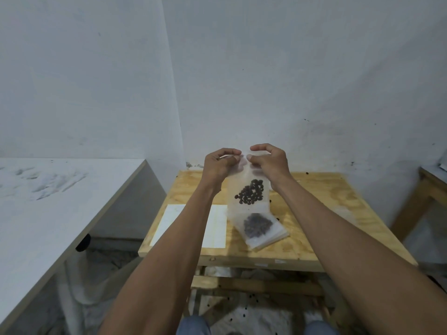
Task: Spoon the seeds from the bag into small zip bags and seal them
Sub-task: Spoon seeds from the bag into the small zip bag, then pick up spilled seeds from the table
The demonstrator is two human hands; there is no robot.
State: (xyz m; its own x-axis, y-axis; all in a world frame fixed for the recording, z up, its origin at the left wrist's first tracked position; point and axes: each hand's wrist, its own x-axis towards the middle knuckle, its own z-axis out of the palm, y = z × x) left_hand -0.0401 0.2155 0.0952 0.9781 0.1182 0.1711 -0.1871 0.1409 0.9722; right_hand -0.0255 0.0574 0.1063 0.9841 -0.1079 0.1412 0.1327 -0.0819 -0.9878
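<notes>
above the wooden table [314,238], both hands pinching small zip bag [244,187] top, seeds [250,191] inside

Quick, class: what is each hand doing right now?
Left hand: pinches the top edge of the small clear plastic zip bag of dark seeds.
Right hand: pinches the same top edge.

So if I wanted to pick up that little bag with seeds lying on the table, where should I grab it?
Probably by a clear edge of the filled zip bag, away from the dark seeds bunched in its middle. It lies flat on a stack of bags on the wooden table, so come from above at the near right corner, which looks free of both arms.
</notes>
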